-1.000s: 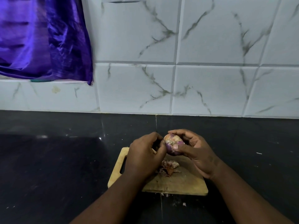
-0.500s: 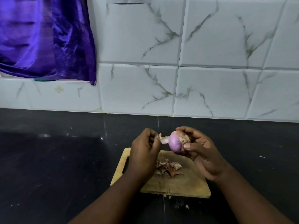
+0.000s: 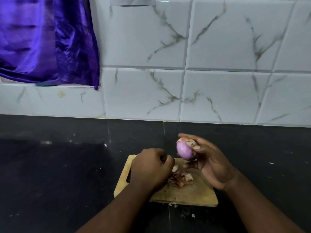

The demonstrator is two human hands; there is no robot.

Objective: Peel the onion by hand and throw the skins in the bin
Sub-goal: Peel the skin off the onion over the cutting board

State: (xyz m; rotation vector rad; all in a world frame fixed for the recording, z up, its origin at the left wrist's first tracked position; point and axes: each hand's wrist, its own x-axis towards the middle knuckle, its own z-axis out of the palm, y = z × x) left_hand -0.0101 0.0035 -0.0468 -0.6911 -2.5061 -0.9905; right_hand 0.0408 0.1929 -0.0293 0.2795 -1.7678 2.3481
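So the onion [image 3: 184, 150] is up in the air over the far right corner of the cutting board [image 3: 193, 193], held in my right hand [image 3: 212, 163]. Its long axis runs pretty much up and down, tilted a little, with the top end leaning away toward the wall. The side facing me is smooth purple and bare; there's papery brownish skin on the upper right part, tucked under my thumb. Right hand is curled around it from the right, thumb on top, fingers cupping behind and below, so it's gripping the onion.

My left hand [image 3: 151, 167] is lower, just left of the onion and not touching it, over the board. It's closed into a loose fist, and there's a pale scrap [image 3: 175, 168] at the fingertips, looks like a bit of skin pinched there, though I can't be totally sure.

Right below sits a little pile of skins [image 3: 180, 179] in the middle of the board. The board lies on the black worktop [image 3: 58, 174], handle slot on the left. A few crumbs [image 3: 185, 212] are scattered on the worktop by the near edge. Behind: white marbled tiles [image 3: 218, 64] and a purple cloth [image 3: 47, 41] hanging upper left.
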